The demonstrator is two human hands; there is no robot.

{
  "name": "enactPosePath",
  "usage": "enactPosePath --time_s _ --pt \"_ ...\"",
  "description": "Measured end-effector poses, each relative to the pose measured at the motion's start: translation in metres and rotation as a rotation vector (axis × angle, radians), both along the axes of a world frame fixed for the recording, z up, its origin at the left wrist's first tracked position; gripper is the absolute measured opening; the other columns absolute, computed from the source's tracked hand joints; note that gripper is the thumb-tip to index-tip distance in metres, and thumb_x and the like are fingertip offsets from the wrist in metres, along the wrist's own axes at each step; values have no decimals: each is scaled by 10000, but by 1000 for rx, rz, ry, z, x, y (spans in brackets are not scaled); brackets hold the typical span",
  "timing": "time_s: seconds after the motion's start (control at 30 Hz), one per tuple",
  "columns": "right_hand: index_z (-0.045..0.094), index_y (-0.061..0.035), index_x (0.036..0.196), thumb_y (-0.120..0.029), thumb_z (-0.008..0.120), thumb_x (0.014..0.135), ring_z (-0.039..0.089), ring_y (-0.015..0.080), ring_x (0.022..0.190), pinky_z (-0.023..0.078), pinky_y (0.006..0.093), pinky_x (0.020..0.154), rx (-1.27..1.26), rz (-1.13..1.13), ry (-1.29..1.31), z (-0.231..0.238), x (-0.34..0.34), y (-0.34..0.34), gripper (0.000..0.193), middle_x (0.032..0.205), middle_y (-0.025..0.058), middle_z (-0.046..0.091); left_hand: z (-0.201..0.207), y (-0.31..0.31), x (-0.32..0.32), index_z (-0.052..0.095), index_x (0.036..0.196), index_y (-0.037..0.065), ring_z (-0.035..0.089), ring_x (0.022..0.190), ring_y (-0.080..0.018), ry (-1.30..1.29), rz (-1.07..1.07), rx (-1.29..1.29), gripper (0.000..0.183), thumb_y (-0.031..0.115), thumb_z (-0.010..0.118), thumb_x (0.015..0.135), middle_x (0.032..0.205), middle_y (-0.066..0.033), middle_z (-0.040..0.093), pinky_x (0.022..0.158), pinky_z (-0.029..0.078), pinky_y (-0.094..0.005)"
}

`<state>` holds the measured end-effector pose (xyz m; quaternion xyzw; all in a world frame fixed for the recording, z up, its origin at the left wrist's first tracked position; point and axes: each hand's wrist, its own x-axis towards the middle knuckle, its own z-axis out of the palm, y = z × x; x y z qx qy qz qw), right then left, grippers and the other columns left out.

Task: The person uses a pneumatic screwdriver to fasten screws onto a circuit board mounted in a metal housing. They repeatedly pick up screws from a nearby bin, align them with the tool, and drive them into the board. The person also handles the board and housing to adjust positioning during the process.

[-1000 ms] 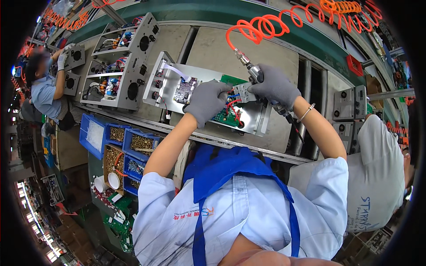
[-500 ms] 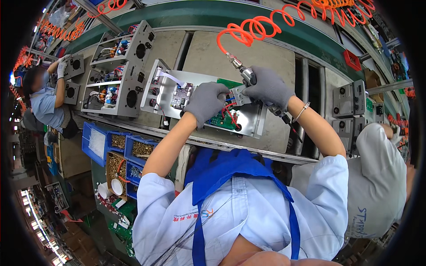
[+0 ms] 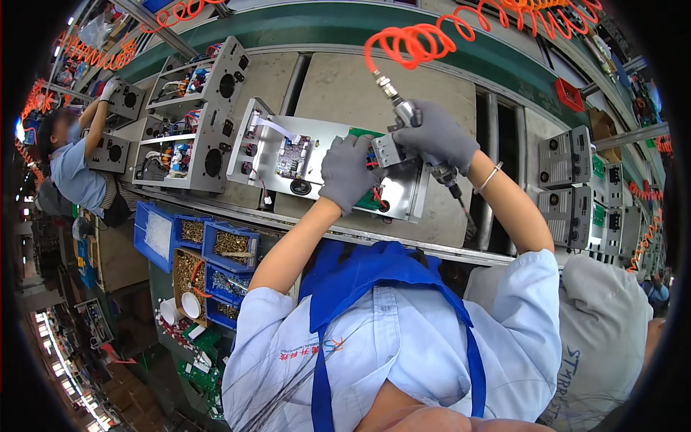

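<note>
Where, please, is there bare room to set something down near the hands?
The widest bare patch is the grey board between the chassis and belt; a narrower one lies between the chassis and rollers at right. It's crowded around the left hand, right hand and screwdriver, and leftward, where open cases stand.

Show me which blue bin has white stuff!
The leftmost blue bin in the group beside the left forearm: whitish contents; the other blue bins hold metallic-looking parts.

Bright light glints off the metal panel point(image 3: 325, 130), while outer edges bend toward black corners.
</note>
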<state>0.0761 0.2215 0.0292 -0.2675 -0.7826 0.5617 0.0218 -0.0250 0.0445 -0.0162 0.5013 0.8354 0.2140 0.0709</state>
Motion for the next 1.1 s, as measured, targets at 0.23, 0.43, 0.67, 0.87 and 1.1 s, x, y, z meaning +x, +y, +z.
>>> enactPosePath --time_s 0.23,0.43,0.67,0.87,1.1 --pt "578 12 1004 -106 582 822 653 173 793 562 313 725 -138 -345 802 113 25 -13 217 980 160 658 -7 0 -6 573 1152 130 592 891 -280 34 -47 85 629 304 830 605 956 -82 620 746 503 -406" --pt "496 19 1131 -16 510 867 672 254 872 590 375 754 -49 -377 1157 86 18 -28 267 971 195 641 -7 0 -6 575 1162 136 588 928 -276 13 -29 36 632 307 832 611 983 -81 623 781 499 -397" --pt "484 5 1128 38 534 845 671 246 833 600 357 699 -39 -441 1154 70 18 -34 289 944 183 629 -7 1 -6 576 1163 142 589 930 -275 17 -26 30 628 312 832 616 985 -79 624 781 500 -392" --pt "474 -8 1125 42 529 843 671 251 844 602 362 700 -39 -456 1179 66 20 -31 292 941 179 629 -9 2 -6 577 1159 149 593 913 -271 28 -26 37 628 307 835 608 966 -72 623 761 504 -388" --pt "484 -16 1119 48 539 833 665 229 799 594 354 679 -56 -473 1184 61 20 -35 299 907 158 628 -7 1 -6 581 1158 159 591 919 -259 25 -20 18 634 311 837 598 964 -61 623 756 506 -384"
